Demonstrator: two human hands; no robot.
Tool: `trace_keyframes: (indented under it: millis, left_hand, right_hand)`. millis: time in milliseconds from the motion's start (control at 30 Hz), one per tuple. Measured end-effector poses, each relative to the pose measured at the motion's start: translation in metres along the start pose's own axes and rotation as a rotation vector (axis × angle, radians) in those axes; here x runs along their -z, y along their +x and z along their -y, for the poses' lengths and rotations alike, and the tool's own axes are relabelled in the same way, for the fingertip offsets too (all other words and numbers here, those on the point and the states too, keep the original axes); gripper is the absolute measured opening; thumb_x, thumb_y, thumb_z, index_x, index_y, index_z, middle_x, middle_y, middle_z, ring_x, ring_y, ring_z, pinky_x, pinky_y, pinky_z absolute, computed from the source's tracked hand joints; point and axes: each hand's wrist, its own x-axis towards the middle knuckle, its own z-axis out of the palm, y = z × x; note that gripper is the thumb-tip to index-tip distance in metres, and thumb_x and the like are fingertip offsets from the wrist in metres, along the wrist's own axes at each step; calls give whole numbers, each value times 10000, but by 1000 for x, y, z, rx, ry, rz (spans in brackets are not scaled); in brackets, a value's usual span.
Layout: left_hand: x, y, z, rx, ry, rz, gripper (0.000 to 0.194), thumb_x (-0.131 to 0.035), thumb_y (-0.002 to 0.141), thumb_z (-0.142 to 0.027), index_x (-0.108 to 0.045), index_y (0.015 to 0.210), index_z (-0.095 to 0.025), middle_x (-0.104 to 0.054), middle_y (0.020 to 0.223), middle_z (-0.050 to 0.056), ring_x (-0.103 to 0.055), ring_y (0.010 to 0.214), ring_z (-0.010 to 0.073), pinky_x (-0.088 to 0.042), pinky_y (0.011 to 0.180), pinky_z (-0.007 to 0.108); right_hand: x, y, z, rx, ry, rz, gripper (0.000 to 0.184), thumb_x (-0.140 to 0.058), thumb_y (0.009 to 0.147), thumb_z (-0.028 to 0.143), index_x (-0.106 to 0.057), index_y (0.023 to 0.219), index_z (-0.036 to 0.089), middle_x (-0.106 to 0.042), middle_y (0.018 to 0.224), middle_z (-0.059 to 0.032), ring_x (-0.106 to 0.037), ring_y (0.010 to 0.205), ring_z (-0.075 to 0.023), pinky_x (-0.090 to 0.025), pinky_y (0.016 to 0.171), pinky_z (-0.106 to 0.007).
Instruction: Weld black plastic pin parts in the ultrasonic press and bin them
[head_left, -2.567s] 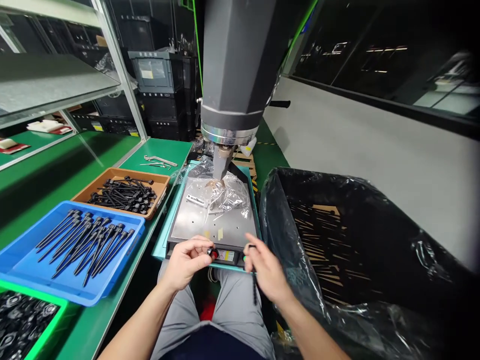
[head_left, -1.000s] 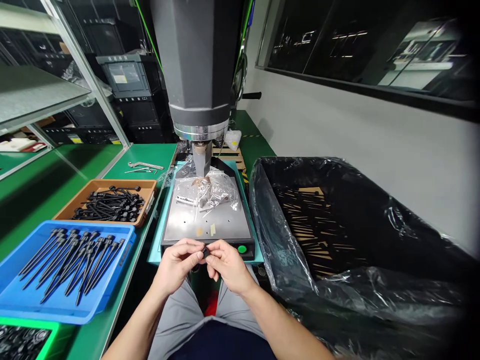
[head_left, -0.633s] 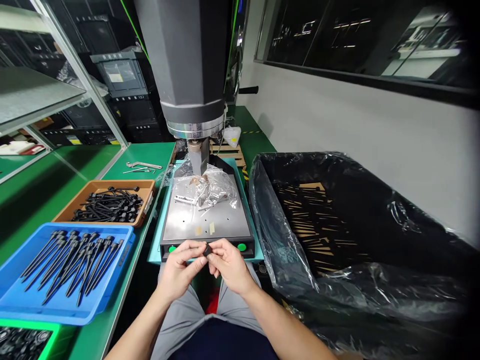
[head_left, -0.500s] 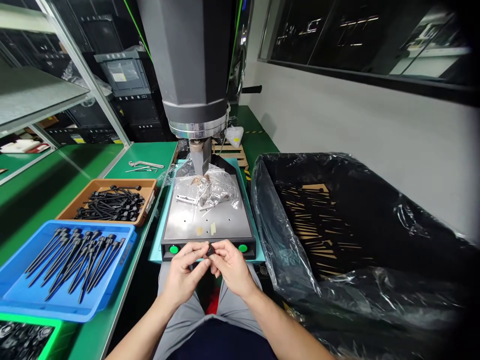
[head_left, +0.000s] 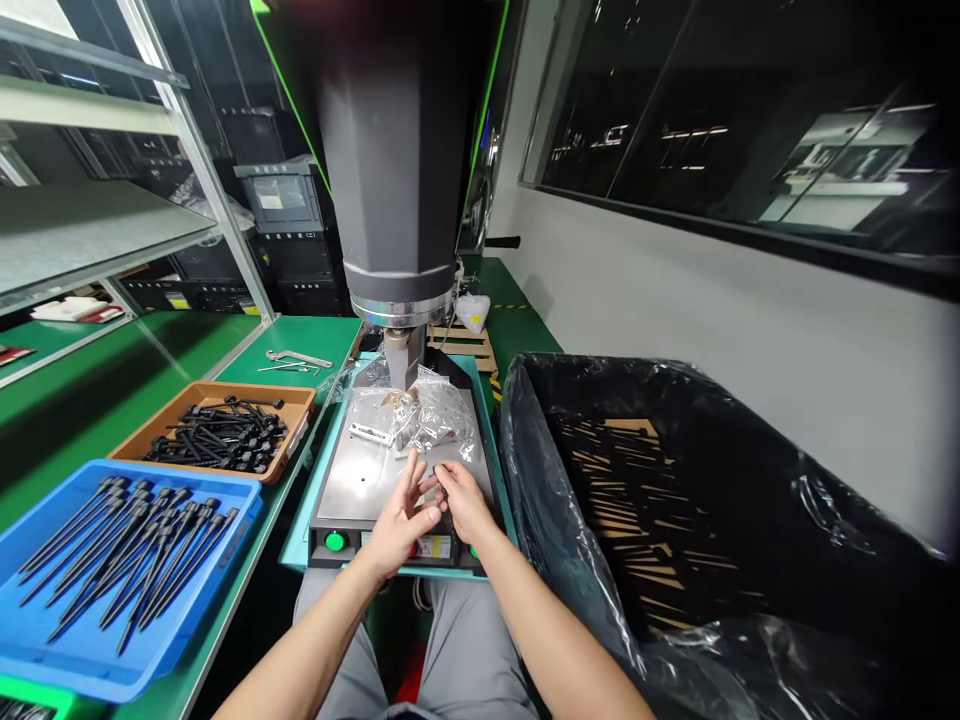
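Over the front part of the machine's steel plate (head_left: 352,475), my two hands are close together. My left hand (head_left: 401,520) has its fingers apart, their tips near those of the other hand. My right hand (head_left: 465,505) is closed in a pinch on a small black part (head_left: 438,478), which the fingers mostly cover; its exact kind cannot be made out. Beyond the hands, clear plastic film (head_left: 442,415) covers the fixture under the machine's grey head (head_left: 401,200). A green button (head_left: 335,541) sits on the front panel, left of my hands.
A blue tray (head_left: 247,478) at the left holds long black tapered pieces with thick heads. Behind it an orange tray (head_left: 202,392) contains similar black pieces. A wrench (head_left: 300,358) lies on the green table. At right stands a large box lined with black plastic (head_left: 536,500), with black pieces inside.
Both hands have moved forward from the plate's front edge to over the plate. My left hand has let go of the small black part and spread its fingers. The view has tilted up.
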Motion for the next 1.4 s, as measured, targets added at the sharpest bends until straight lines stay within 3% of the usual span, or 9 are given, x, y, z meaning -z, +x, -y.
trace_keyframes:
  millis: [100, 200, 300, 467, 667, 733, 867, 1133, 1400]
  left_hand:
    - [2, 16, 0, -34, -175, -195, 928, -760, 758, -334, -199, 1496, -377, -278, 1554, 120, -417, 1345, 300, -437, 1038, 423]
    - [9, 19, -4, -61, -289, -410, 723, -737, 773, -302, -403, 1412, -354, -336, 1527, 85, -430, 1336, 289, -474, 993, 372]
    - [19, 13, -10, -115, -274, -502, 528, -734, 770, -290, -570, 1271, -300, -365, 1515, 65, -425, 1340, 281, -493, 953, 326]
    - [29, 12, -31, -199, -164, -434, 529, -733, 765, -302, -577, 1271, -305, -394, 1503, 69, -457, 1314, 286, -499, 918, 322]
    - [35, 38, -59, -204, -169, -418, 533, -753, 746, -265, -590, 1252, -274, -433, 1464, 81, -548, 1229, 276, -509, 860, 291]
    - [38, 44, -64, -193, -179, -423, 531, -761, 739, -253, -596, 1244, -265, -442, 1453, 81, -583, 1186, 260, -515, 811, 261]
    - [42, 49, -68, -194, -193, -414, 536, -766, 736, -248, -597, 1245, -261, -449, 1443, 85, -612, 1136, 231, -511, 752, 225]
    - [47, 46, -68, -176, -194, -428, 555, -780, 721, -272, -606, 1248, -264, -444, 1453, 84, -632, 1085, 213, -509, 742, 225]
    - [49, 38, -57, -129, -134, -461, 574, -780, 715, -324, -602, 1258, -267, -439, 1467, 92, -596, 1153, 254, -504, 787, 269]
  right_hand:
    - [-16, 30, 5, 59, -28, -4, 443, -712, 697, 548, -591, 922, 186, -612, 735, 18, -501, 535, -99, -382, 454, -199]
    - [-30, 51, 14, 139, -55, 29, 373, -691, 717, 500, -635, 922, 194, -656, 783, -2, -555, 600, -125, -456, 553, -244]
    - [-36, 61, 24, 238, -90, 55, 334, -686, 727, 428, -679, 978, 208, -692, 880, -21, -625, 808, -179, -495, 778, -309]
    - [-36, 68, 35, 365, -167, 1, 325, -712, 709, 375, -717, 993, 218, -688, 1003, -47, -605, 958, -233, -451, 919, -375]
    - [-56, 88, 41, 443, -127, -64, 326, -751, 666, 368, -749, 959, 224, -585, 1268, -65, -505, 1187, -260, -386, 1018, -366]
    - [-63, 97, 43, 403, -62, -38, 338, -750, 657, 378, -744, 957, 222, -608, 1254, -58, -505, 1198, -261, -370, 1039, -376]
    - [-71, 113, 42, 325, -23, 40, 404, -733, 655, 433, -716, 990, 209, -697, 1093, -55, -603, 1053, -259, -445, 949, -398]
    - [-59, 121, 42, 212, -74, 86, 477, -810, 552, 358, -683, 984, 203, -716, 922, -33, -647, 851, -228, -488, 809, -353]
    - [-57, 124, 47, 252, -157, 86, 397, -738, 644, 454, -721, 948, 199, -720, 989, -54, -614, 1012, -270, -448, 925, -377]
